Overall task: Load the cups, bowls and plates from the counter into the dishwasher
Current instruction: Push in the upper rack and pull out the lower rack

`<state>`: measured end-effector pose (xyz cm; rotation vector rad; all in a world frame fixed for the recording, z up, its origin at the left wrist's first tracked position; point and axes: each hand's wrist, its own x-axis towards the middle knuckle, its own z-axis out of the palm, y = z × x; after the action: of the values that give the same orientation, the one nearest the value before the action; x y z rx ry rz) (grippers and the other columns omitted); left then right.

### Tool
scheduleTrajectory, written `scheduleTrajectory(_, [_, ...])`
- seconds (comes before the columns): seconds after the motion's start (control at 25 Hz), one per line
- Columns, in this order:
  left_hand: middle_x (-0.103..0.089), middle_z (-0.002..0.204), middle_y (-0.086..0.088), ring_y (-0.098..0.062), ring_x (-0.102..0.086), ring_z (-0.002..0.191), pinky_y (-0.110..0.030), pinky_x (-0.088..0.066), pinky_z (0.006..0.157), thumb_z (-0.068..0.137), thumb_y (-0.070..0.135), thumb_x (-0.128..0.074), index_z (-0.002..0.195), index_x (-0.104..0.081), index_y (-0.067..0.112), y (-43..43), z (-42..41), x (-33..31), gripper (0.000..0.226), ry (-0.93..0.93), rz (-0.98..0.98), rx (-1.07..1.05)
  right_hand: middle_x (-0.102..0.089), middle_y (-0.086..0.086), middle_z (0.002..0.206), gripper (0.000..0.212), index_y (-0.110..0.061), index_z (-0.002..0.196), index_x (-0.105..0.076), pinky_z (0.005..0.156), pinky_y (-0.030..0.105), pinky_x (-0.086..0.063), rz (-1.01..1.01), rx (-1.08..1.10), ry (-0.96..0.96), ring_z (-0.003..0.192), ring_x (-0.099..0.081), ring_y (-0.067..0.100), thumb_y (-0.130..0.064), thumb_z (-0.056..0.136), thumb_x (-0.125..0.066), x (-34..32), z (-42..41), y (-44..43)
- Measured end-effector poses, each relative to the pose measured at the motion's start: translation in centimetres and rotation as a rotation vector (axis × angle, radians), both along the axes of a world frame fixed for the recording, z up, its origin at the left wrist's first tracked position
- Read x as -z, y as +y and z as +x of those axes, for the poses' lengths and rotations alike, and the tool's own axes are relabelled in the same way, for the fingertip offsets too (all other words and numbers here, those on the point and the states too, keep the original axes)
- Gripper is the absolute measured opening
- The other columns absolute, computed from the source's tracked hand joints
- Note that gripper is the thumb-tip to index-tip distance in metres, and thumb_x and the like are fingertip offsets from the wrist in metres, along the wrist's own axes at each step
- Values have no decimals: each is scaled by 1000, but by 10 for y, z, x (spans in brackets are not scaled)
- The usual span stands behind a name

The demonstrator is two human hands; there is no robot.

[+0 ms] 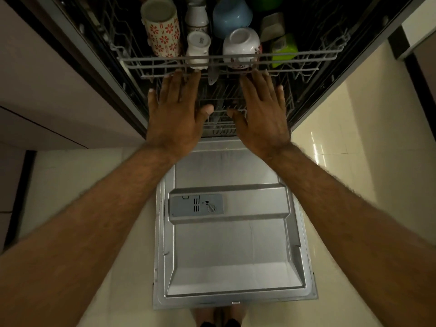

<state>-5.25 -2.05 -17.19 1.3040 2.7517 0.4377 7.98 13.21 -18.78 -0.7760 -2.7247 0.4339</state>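
Touching: left hand (174, 112) and right hand (262, 114) lie flat, fingers straight and spread, fingertips on the upper rack's (153, 60) front rail.
Count: one floral mug (162, 31), two white cups (197, 47) fully seen, one blue bowl (232, 16), one white bowl (240, 47).
Axis: all base-up in that rack; the mug's length roughly upright.
Surface: dishwasher door (226, 244) folded down over cream floor tiles (354, 149).

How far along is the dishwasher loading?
Much looks done: the rack holds an upturned mug, a blue bowl and a white bowl. In hand: the left hand and right hand, fingers straight, touch the rack's front. Left: the door lies open, and the counter is out of view, so more dishes may wait.
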Motion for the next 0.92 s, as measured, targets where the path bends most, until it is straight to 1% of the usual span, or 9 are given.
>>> scheduleTrajectory(0.08, [-11, 170, -13, -35, -7, 157, -63, -8, 124, 102, 63, -29, 164, -9, 25, -16, 18, 9, 76, -33, -43, -19, -19, 12, 167, 71, -18, 158, -26, 124, 57, -11, -20, -5, -36, 155, -10, 31, -42, 98, -55, 10, 16, -14])
scheduleTrajectory(0.24, [-9, 171, -13, -34, -6, 157, -63, -11, 123, 100, 64, -29, 164, -5, 25, -40, 47, 38, 78, -63, -88, -12, -22, 12, 166, 70, -16, 157, -28, 123, 56, -15, -55, -22, -98, 155, -13, 31, -43, 99, -56, 39, 45, -34])
scheduleTrajectory(0.32, [-9, 171, -13, -33, -6, 158, -63, -11, 124, 100, 65, -27, 164, -3, 24, -45, 51, 58, 80, -85, -104, -10, -20, 11, 166, 71, -17, 158, -25, 124, 54, -14, -68, -24, -157, 155, -11, 30, -45, 99, -54, 56, 51, -38])
scheduleTrajectory(0.4, [-10, 171, -13, -33, -7, 157, -62, -11, 124, 100, 65, -30, 164, -4, 21, -44, 52, 81, 82, -92, -105, -8, -18, 11, 167, 72, -17, 158, -23, 125, 53, -13, -88, -21, -183, 155, -8, 29, -46, 100, -54, 74, 50, -35])
scheduleTrajectory(0.52, [-11, 171, -12, -33, -9, 157, -60, -11, 125, 101, 62, -36, 164, -5, 17, -33, 45, 113, 83, -84, -110, 2, -19, 11, 167, 75, -17, 158, -21, 125, 52, -14, -97, -14, -179, 155, -10, 29, -44, 99, -57, 100, 38, -21])
scheduleTrajectory(0.64, [-12, 170, -12, -32, -10, 157, -56, -10, 126, 101, 61, -40, 164, -7, 15, -19, 29, 146, 85, -121, -88, -42, -22, 11, 165, 78, -17, 158, -20, 122, 54, -22, -94, -16, -175, 154, -16, 30, -45, 96, -59, 133, 14, -6])
scheduleTrajectory(0.76, [-17, 169, -14, -33, -16, 156, -57, -16, 124, 100, 58, -46, 163, -12, 13, 2, 8, 175, 85, -161, -63, -71, -26, 11, 164, 82, -16, 158, -20, 121, 54, -27, -111, -9, -156, 152, -21, 30, -45, 94, -61, 160, -8, 10])
scheduleTrajectory(0.84, [-20, 168, -15, -34, -18, 155, -56, -20, 124, 100, 56, -49, 162, -13, 12, 20, -6, 191, 84, -156, -52, -63, -25, 11, 164, 84, -16, 159, -19, 122, 53, -24, -119, 3, -151, 153, -19, 30, -43, 93, -64, 171, -23, 20])
scheduleTrajectory(0.92, [-20, 168, -16, -34, -20, 155, -55, -22, 123, 101, 54, -50, 162, -13, 12, 42, -22, 202, 84, -162, -33, -46, -20, 11, 166, 85, -15, 160, -16, 124, 52, -19, -101, 8, -182, 154, -14, 30, -42, 95, -64, 180, -39, 30])
